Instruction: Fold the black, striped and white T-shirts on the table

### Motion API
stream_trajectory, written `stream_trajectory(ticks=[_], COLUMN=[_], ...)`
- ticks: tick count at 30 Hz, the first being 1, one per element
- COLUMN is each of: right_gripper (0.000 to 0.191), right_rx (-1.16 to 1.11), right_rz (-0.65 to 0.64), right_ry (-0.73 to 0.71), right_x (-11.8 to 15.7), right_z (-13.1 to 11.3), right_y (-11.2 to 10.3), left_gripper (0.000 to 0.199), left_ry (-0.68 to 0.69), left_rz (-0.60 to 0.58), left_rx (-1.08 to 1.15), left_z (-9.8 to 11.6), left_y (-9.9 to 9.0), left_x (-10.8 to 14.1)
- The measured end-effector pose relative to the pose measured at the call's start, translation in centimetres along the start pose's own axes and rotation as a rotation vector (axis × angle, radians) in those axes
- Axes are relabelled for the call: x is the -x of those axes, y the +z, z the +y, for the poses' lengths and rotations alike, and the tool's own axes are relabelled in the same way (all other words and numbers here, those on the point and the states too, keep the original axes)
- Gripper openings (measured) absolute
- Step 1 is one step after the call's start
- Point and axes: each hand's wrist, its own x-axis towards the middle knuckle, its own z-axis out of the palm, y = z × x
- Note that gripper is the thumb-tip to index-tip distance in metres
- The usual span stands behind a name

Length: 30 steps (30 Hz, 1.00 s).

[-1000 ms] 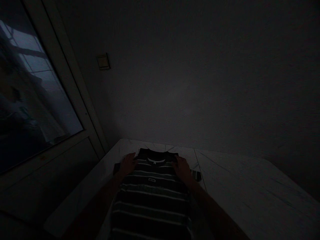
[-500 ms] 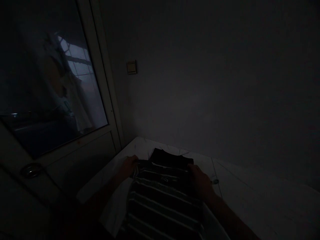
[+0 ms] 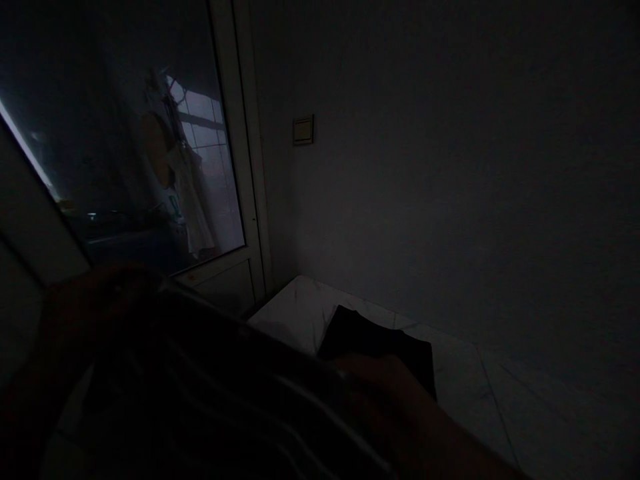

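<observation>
A dark striped shirt [image 3: 250,387] is stretched between my hands, lifted close to the camera. My left hand [image 3: 95,300] is closed on one upper corner of it, at the left in front of the door. Lower right, my right hand [image 3: 385,387] grips the opposite corner. Both hands are dim and blurred, so single fingers are hard to make out. Beyond the right hand a black folded garment [image 3: 380,337] lies flat on the white marbled surface [image 3: 465,380]; its near part is hidden.
The room is very dark. At the left is a door frame [image 3: 240,133] with a glass pane, behind which a light cloth [image 3: 193,200] hangs. A light switch [image 3: 303,130] is on the grey wall [image 3: 450,167], which rises behind the marbled surface.
The striped shirt has come up off the surface toward the camera, with both hands still on it. My left hand has gone left and up. The view has turned slightly left.
</observation>
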Motion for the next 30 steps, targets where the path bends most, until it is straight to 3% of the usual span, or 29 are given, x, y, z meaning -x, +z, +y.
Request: stream_trajectory(ticks=[2,4,7,9,10,12,14,16,19,21,24,30], right_gripper=[0.032,0.032,0.03,0.03,0.03,0.029,0.035,0.045,0.051,0.054,0.066,0.072], right_rx=[-0.011,-0.014,0.148,0.358,0.479,0.585,0.643,0.689,0.742,0.762,0.778,0.87], right_rz=[0.077,0.11,0.182,0.177,0.173,0.177,0.185,0.187,0.081,-0.091,-0.288,-0.338], right_ry=[-0.026,-0.077,-0.027,0.115,0.205,0.322,0.384,0.393,0.259,0.17,0.197,0.37], right_x=[-4.7,-10.1,-18.1,-22.2,-23.7,-25.5,-25.8,-25.2,-23.2,-21.7,-20.1,-19.2], right_z=[0.7,3.2,9.8,14.9,17.3,21.5,24.4,26.2,27.9,28.7,29.7,30.8], right_y=[-0.4,-0.6,-0.4,-0.3,-0.3,-0.1,0.6,1.9,4.4,5.8,6.4,3.9], left_gripper=[0.075,0.079,0.062,0.041,0.038,0.052,0.057,0.057,0.051,0.052,0.054,0.051], left_ry=[0.131,0.269,0.396,0.361,0.341,0.415,0.49,0.617,0.657,0.701,0.728,0.658], left_rz=[-0.025,-0.068,-0.218,-0.339,-0.353,-0.403,-0.524,-0.698,-0.663,-0.634,-0.61,-0.568], left_rx=[-0.022,-0.031,-0.083,-0.103,-0.105,-0.068,-0.044,-0.019,0.02,0.042,0.032,-0.057], left_z=[1.0,1.9,2.8,3.2,3.4,3.3,2.3,0.2,-3.3,-4.8,-4.7,0.3], left_y=[0.5,3.5,11.7,18.2,21.3,26.8,30.9,33.4,34.1,33.1,31.2,29.8], left_x=[-4.2,-8.2,-12.9,-13.9,-13.3,-9.8,-3.6,4.1,14.3,18.4,20.7,22.2])
